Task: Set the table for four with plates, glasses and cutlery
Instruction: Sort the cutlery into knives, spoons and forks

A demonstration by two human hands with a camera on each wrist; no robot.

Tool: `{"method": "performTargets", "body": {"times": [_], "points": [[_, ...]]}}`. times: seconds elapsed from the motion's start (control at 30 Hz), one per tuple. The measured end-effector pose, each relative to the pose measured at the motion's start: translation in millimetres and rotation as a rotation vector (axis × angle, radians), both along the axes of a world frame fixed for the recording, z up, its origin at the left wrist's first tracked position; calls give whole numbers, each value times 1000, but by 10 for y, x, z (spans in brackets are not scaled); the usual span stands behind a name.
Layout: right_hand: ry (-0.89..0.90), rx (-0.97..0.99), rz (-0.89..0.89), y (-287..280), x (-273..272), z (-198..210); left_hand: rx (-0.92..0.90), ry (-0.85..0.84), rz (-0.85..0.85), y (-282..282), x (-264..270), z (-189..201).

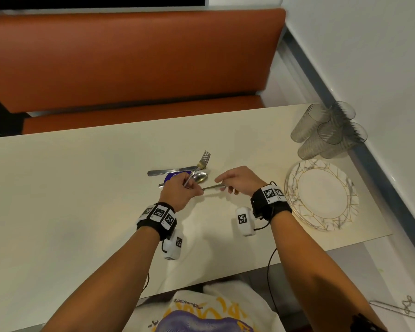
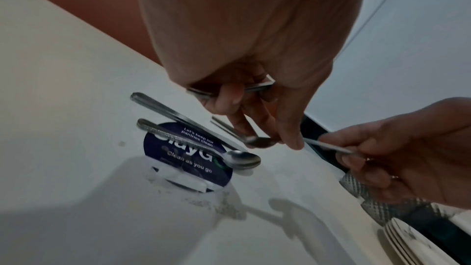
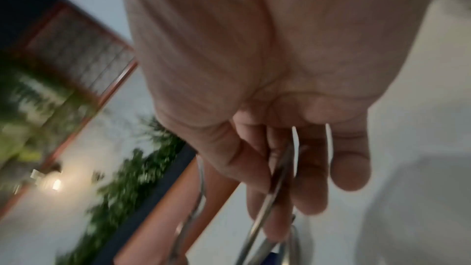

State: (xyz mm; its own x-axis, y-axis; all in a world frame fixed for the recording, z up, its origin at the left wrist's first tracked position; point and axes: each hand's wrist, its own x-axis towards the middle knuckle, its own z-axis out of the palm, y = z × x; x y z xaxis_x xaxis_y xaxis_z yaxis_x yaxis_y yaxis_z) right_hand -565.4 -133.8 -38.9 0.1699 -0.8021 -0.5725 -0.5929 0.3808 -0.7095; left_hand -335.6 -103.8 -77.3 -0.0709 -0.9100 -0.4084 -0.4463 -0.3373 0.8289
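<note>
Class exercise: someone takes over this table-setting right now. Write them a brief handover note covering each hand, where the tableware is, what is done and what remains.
Left hand: grips a fork by its handle.
Right hand: pinches the handle of a second utensil, which spans between both hands.
On the table: a knife and a spoon lie by a round blue sticker; plates stacked at right; glasses clustered beyond them.
Done: no place laid yet.
Left: distribute plates, glasses and cutlery to four places.

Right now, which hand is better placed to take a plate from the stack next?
Right. The right hand is on the same side as the plate stack, though it pinches a spoon handle. The left hand is farther away and grips a fork.
</note>
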Motion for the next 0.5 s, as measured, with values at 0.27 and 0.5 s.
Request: {"method": "performTargets", "body": {"times": [0.27, 0.5], "points": [[405, -208, 397, 65, 316, -44, -25, -90, -100, -13, -95, 3], [271, -84, 258, 35, -44, -42, 30, 106, 277, -98, -65, -4]]}}
